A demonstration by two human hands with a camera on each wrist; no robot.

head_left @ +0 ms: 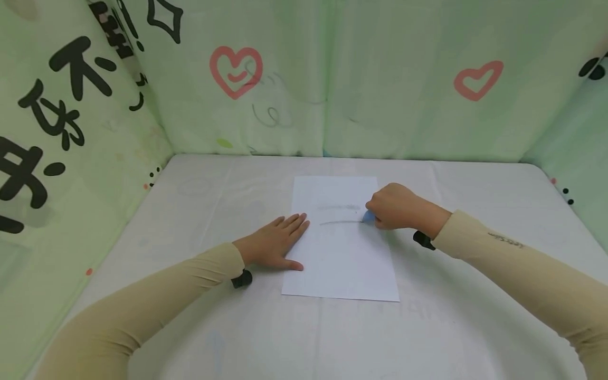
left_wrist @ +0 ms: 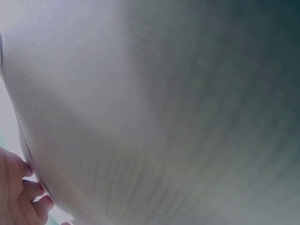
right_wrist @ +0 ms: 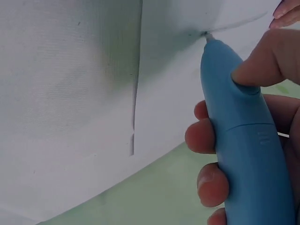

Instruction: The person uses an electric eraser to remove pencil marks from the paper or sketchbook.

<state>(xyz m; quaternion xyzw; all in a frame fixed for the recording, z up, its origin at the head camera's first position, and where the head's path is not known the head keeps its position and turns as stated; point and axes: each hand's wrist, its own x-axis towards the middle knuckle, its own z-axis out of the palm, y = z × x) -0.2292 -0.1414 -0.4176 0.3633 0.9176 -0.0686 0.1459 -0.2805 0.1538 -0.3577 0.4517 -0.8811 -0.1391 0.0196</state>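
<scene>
A white sheet of paper (head_left: 342, 269) lies on the white-covered table. My left hand (head_left: 277, 243) rests flat on the sheet's left edge, fingers spread. Over the right side of the sheet, my right hand (head_left: 396, 207) grips a blue electric eraser (right_wrist: 248, 145). The thumb presses on its button in the right wrist view, and the other fingers wrap round the body. Its narrow tip touches the right end of a grey pencil line (head_left: 339, 222). Above that line is a fainter, smudged grey streak (head_left: 338, 207). In the left wrist view only some left fingers (left_wrist: 33, 192) show.
The white table cover (head_left: 214, 327) spreads out around the sheet. Green printed curtains (head_left: 380, 116) stand along the table's back and sides. A small black wrist device (head_left: 242, 278) sits under the left cuff, another one (head_left: 424, 240) under the right.
</scene>
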